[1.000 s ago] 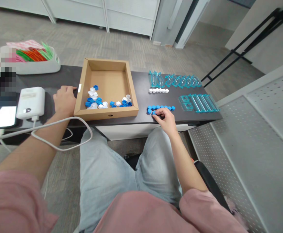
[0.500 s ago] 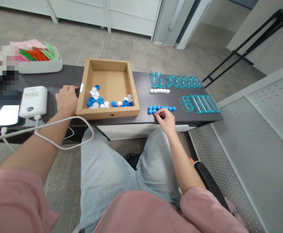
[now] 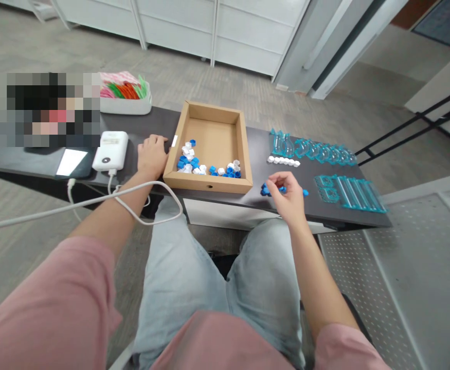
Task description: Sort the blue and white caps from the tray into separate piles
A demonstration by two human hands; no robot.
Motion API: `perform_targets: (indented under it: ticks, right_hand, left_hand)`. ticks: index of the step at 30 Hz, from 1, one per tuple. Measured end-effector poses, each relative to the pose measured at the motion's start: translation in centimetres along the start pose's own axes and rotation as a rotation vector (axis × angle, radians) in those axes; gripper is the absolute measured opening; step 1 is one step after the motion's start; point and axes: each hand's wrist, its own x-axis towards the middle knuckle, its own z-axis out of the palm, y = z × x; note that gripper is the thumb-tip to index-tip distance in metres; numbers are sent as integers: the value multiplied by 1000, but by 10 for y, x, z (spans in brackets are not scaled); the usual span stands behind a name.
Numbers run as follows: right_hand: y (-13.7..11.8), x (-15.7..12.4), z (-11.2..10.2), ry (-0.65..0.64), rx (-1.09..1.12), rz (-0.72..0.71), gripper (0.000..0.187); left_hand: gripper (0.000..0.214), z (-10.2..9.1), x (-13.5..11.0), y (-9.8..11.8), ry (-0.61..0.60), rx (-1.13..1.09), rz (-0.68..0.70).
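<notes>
A cardboard box (image 3: 208, 181) sits on the dark table (image 3: 259, 149) and holds several blue and white caps (image 3: 194, 163). My left hand (image 3: 152, 155) rests on the table against the box's left wall, fingers curled. My right hand (image 3: 286, 194) hovers over a row of blue caps (image 3: 265, 190) near the table's front edge, fingers bent in a loose pinch; whether they hold a cap is hidden. A short row of white caps (image 3: 284, 161) lies behind it.
Clear turquoise plastic parts (image 3: 313, 149) line the back right, with more turquoise tubes (image 3: 348, 190) at the right end. A white power bank (image 3: 111, 150) with a cable, a phone (image 3: 70, 162) and a white tray of coloured sticks (image 3: 126, 97) stand at the left.
The camera has swung left and tilted, shifting everything rightward in view. My right hand has lifted slightly over the blue cap row. My left hand stays beside the box.
</notes>
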Motion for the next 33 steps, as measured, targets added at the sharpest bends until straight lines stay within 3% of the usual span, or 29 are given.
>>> perform_targets:
  ticks: [5, 10, 13, 19, 22, 24, 28, 31, 33]
  right_hand:
    - [-41, 71, 67, -335, -43, -229, 16]
    - [-35, 116, 138, -641, -262, -198, 15]
    - [-25, 122, 153, -728, -267, -153, 23]
    - [-31, 125, 152, -749, -299, -129, 26]
    - [-43, 125, 140, -618, -264, -102, 16]
    - [-48, 122, 117, -529, -141, -119, 20]
    - [-40, 97, 34, -329, -42, -148, 39]
    - [-18, 56, -30, -158, -85, -119, 44]
    - [1, 24, -57, -80, -109, -52, 44]
  left_hand:
    - [63, 2, 0, 0, 20, -6, 12]
    - [62, 1, -1, 1, 10, -12, 14]
    - [62, 2, -1, 1, 9, -10, 12]
    - [65, 0, -1, 2, 14, -10, 9]
    - [64, -1, -2, 2, 17, -13, 10]
    - [65, -3, -3, 3, 10, -12, 11]
    - [69, -5, -3, 3, -20, 2, 5]
    - [73, -5, -1, 1, -53, 15, -1]
    - [74, -5, 2, -1, -56, 15, 5]
